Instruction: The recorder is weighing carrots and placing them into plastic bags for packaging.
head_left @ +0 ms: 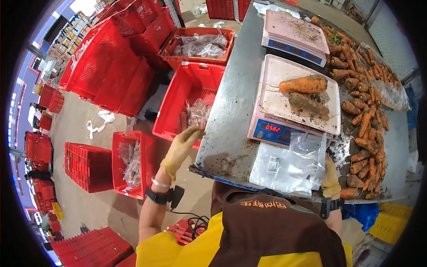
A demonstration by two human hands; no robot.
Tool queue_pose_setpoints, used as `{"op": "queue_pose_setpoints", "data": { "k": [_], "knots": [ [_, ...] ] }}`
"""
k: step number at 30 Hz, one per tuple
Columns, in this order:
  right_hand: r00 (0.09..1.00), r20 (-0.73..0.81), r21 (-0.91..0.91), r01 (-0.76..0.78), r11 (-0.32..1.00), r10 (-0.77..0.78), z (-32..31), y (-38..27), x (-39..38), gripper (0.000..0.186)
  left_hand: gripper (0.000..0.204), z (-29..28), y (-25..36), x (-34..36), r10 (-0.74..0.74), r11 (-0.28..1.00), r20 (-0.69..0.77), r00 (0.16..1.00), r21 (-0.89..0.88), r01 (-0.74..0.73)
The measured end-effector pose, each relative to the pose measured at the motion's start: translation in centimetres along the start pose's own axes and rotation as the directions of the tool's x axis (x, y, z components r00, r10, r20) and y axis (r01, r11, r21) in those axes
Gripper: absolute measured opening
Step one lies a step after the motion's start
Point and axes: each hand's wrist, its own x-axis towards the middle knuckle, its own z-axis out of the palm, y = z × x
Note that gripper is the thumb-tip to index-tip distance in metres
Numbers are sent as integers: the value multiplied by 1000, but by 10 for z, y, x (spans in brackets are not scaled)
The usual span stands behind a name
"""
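a head-worn fisheye camera looks down, close above the metal table.

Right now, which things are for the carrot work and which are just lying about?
Carrot work, probably:
lit scale
two carrots on it
carrot pile
clear bags by the right hand
red crate by the left hand

Lying about, probably:
white scrap on the floor
blue plastic by the table

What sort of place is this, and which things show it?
Probably a produce-packing area: soil-smeared orange carrots heaped on a grey metal table, two flat pink digital scales beside them, and red rectangular plastic crates, some holding filled clear bags.
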Motion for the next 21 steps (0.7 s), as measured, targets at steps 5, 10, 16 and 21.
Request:
{"op": "queue_pose_setpoints", "data": {
  "k": [5,10,16,21],
  "knots": [
    [986,-61,-73,150,986,-155,-20,13,-15,36,35,67,7,-60,-52,973,167,985,-214,88],
    [929,244,-27,293,956,-278,-37,8,6,35,37,177,18,-34,156,876,639,753,262,-404],
    [935,281,32,217,976,-217,9,-42,1,38,44,259,-34,10,-3,621,756,655,515,-591],
    [953,206,-427,294,855,-224,-38,-60,-3,39,33,245,-16,23,-99,988,351,931,142,52]
  ]
}}
